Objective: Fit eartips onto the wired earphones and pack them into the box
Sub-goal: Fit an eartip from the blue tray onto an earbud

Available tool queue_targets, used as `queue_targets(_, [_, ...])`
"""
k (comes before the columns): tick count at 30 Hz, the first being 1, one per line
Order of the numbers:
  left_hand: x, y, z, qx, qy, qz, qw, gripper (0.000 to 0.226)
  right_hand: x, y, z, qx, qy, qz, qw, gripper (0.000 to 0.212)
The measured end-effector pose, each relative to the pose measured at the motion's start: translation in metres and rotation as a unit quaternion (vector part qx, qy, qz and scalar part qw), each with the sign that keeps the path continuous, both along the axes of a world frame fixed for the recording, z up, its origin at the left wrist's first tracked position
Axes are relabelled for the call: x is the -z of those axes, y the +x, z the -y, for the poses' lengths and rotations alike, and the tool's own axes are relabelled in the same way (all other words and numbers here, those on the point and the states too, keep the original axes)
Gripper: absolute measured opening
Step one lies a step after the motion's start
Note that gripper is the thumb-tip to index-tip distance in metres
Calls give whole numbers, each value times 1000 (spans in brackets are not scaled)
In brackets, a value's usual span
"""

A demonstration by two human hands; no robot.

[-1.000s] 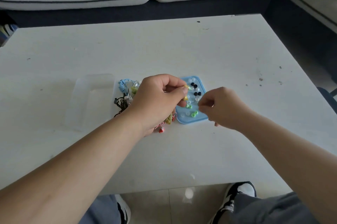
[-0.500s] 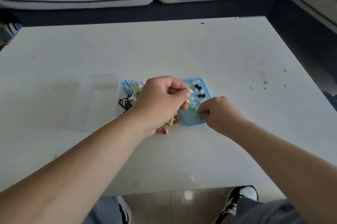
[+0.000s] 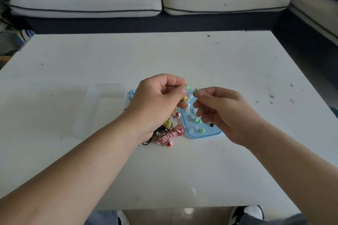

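Two hands work: the left hand (image 3: 159, 104) pinches the small yellow plastic earphone (image 3: 185, 98), and the right hand (image 3: 225, 113) pinches a tiny green rubber eartip (image 3: 196, 90) just beside it. Next, I think, push it on straight.

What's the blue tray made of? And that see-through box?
The blue tray looks like smooth, matte plastic: even colour, rounded moulded edge. The see-through box looks like thin clear plastic, faintly glossy; the table shows through it.

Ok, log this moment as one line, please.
step: eartip fitting | left hand: holds yellow earbud | right hand: pinches green eartip, not yet fitted | blue tray: more eartips
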State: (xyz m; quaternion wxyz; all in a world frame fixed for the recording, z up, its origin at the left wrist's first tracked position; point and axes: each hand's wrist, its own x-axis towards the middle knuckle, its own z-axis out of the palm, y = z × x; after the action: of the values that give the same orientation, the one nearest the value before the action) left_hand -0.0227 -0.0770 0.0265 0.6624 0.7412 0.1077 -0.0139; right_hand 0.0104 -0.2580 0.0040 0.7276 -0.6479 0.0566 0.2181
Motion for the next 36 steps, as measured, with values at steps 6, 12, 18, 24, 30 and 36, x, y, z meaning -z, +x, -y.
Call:
queue_targets(6, [-2, 0, -2, 24, -5, 10, 1000, 12, -1, 1, -7, -11, 35, 6, 999, 13])
queue_targets(12, [2, 0, -1, 20, 26, 15, 999, 14, -1, -1, -8, -15, 44, 35, 998, 11])
queue_targets(18, [2, 1, 0, 17, 32, 11, 999, 12, 0, -3, -8, -17, -27, 132, 991, 10])
queue_targets(24, [4, 0, 4, 4, 2, 15, 1000, 10, 0, -8, -14, 8, -36, 173, 984, 8])
queue_targets(30, [5, 0, 9, -4, -18, 25, 1000, 8, 0, -14, -25, 50, -6, 179, 983, 8])
queue_targets(36, [4, 1, 9, -14, -22, 27, 999, 6, -2, -17, -30, 78, -39, 210, 974, 10])
